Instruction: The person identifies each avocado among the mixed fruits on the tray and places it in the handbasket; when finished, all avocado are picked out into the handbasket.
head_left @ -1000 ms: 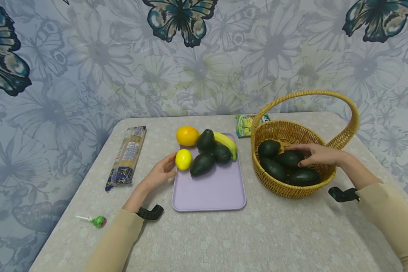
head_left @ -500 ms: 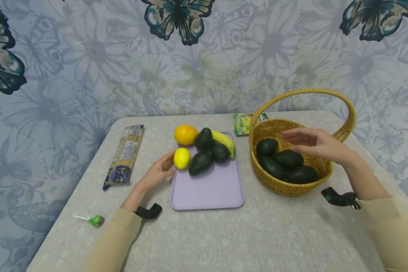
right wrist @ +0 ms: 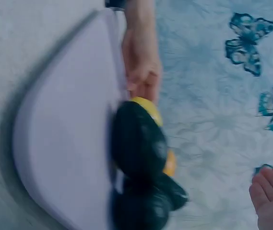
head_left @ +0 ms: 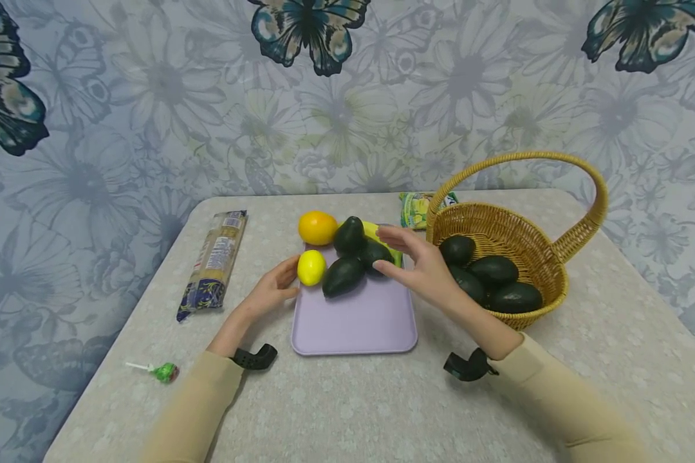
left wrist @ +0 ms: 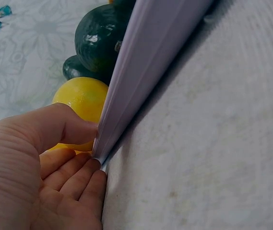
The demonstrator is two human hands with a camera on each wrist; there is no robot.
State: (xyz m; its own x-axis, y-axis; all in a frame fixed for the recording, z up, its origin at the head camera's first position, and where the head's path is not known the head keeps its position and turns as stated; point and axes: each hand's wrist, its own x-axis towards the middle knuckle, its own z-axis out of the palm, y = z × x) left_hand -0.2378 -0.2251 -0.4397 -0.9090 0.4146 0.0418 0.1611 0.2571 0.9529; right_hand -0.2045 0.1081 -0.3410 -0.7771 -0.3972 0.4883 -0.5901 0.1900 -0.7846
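Over the right edge of the lilac tray [head_left: 356, 331], I see the right hand [head_left: 419, 267] hovering empty, fingers extended, near the tray's rightmost avocado [head_left: 372, 253]; the front avocado [head_left: 343, 278] slants lengthwise away rightward. The left hand [head_left: 269, 292], fingers relaxed, touches the tray's left rim beside the lemon [head_left: 311, 267].

Banana [head_left: 370, 229] partly hidden behind the right hand [head_left: 421, 263].
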